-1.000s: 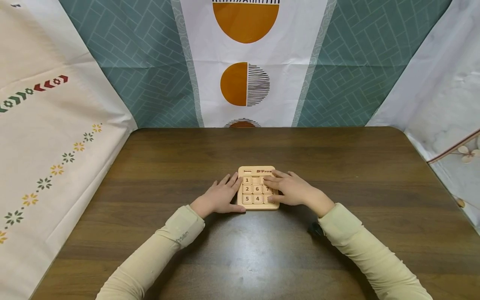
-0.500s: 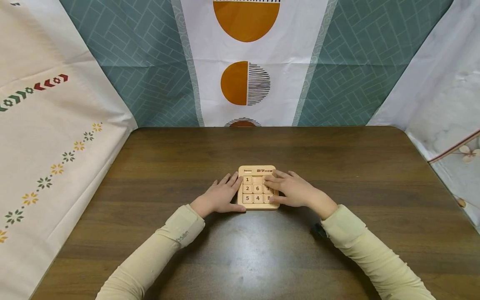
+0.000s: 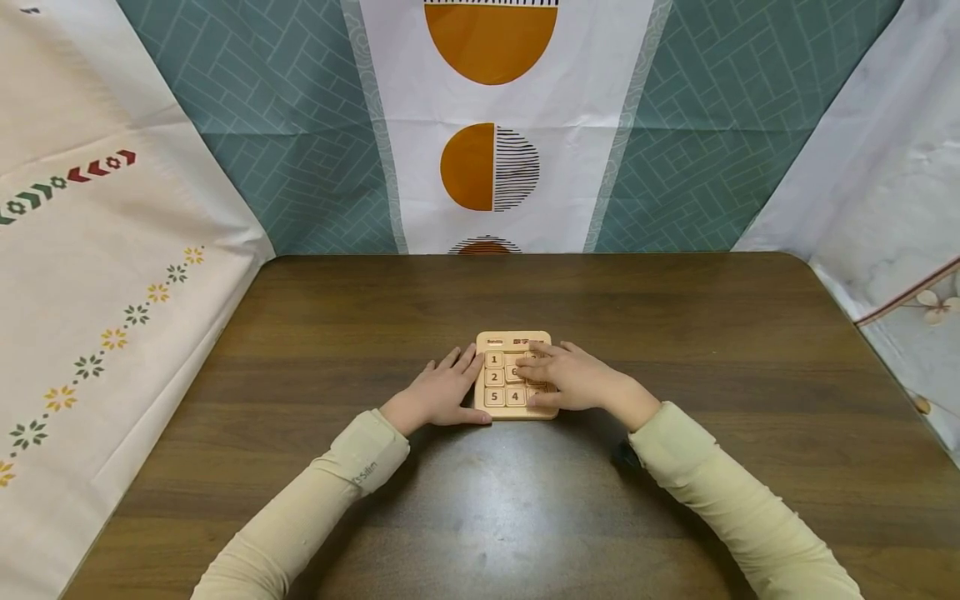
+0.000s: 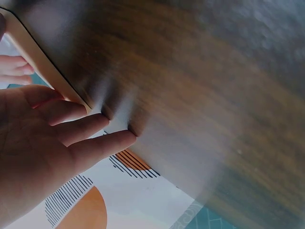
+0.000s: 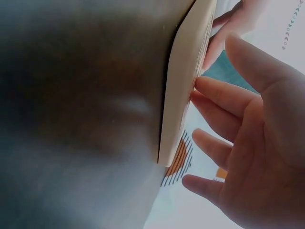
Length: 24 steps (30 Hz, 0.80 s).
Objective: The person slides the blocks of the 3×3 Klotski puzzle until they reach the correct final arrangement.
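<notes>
A wooden number slide puzzle [image 3: 517,416] lies flat on the table, its square tiles marked with digits. My left hand [image 3: 435,396] rests at its left side, fingers spread along the edge and thumb at the lower left corner. In the left wrist view, the fingertips [image 4: 135,136] reach past the puzzle's edge to the table. My right hand [image 3: 588,379] lies over the right columns, covering part of them. Its fingertips touch the tile marked 6 [image 3: 513,372], which sits slightly higher than the 2 beside it. In the right wrist view, the index fingertip [image 5: 200,83] meets the puzzle's top face.
The brown wooden table [image 3: 360,308] extends around the puzzle on all sides. A patterned cloth [image 3: 495,167] hangs behind its far edge. Pale cloths drape at the left [image 3: 135,275] and right [image 3: 892,167]. A dark object [image 3: 624,455] shows under the right wrist.
My right hand has shifted left from the right column onto the middle one. The 6 tile has slid a little upward toward the gap in the top row. The left hand stays put.
</notes>
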{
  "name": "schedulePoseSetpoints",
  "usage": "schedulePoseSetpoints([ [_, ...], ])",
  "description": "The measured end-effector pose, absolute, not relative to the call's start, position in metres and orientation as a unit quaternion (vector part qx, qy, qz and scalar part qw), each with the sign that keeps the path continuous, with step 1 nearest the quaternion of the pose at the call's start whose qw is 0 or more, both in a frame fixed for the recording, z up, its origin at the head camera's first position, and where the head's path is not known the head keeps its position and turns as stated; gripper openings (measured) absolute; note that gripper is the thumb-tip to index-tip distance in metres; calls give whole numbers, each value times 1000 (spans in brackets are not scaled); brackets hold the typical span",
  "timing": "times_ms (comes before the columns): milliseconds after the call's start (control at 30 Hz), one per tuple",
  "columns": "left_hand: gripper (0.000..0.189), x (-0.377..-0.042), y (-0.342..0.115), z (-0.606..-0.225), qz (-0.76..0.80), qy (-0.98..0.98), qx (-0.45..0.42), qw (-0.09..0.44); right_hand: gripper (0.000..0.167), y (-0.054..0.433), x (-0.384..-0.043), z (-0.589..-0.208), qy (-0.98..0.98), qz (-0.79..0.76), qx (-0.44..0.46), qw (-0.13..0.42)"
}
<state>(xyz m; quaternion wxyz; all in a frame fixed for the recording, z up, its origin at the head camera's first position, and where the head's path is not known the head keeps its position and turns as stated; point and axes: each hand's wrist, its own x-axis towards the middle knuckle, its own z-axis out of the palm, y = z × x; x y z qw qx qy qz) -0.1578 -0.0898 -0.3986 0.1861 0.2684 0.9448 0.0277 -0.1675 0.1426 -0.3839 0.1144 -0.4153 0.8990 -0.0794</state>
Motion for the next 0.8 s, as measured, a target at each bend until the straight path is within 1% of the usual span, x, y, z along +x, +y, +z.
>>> schedulePoseSetpoints([
  [200, 98, -158, -90, -400, 26, 944, 265, 195, 54, 139, -172, -386, 903, -74, -408, 113],
  [433, 97, -159, -89, -401, 29, 944, 267, 193, 60, 137, -163, -385, 909, -60, -397, 107],
  [633, 98, -159, -89, -400, 27, 944, 266, 194, 56, 134, -159, -385, 900, -46, -423, 92],
  [800, 98, -158, -90, -399, 29, 944, 265, 194, 57, 132, -163, -387, 907, -47, -406, 97],
])
